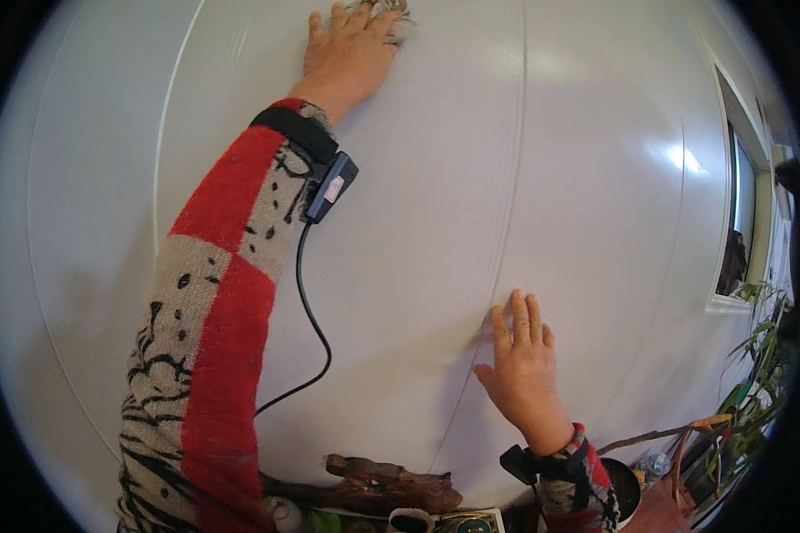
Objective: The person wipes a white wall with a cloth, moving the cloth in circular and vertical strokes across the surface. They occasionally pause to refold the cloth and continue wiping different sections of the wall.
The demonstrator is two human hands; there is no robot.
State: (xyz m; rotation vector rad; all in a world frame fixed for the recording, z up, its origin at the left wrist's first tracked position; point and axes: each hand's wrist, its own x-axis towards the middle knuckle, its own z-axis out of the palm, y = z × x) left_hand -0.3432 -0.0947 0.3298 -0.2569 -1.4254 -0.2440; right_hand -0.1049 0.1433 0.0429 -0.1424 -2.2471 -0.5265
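Observation:
My left hand (352, 58) is stretched high up a pale, glossy wall panel (413, 220), palm towards it. Under its fingers and thumb is a crumpled cloth (402, 28), pressed to the wall and partly cut off by the top of the view. Lower and to the right, my right hand (525, 373) is held up at the wall beside a vertical panel seam, fingers pointing up and slightly apart, holding nothing. Each wrist bears a black strap with a small device; a black cable (317, 326) hangs from the left device (333, 186).
A piece of gnarled driftwood (387, 483) lies along the wall's foot, among small items including a green-centred box (473, 523). At the lower right stand a dark round pot (621, 490), a clear plastic bottle (653, 461) and leafy plants (763, 353). A framed window (740, 200) is at the right.

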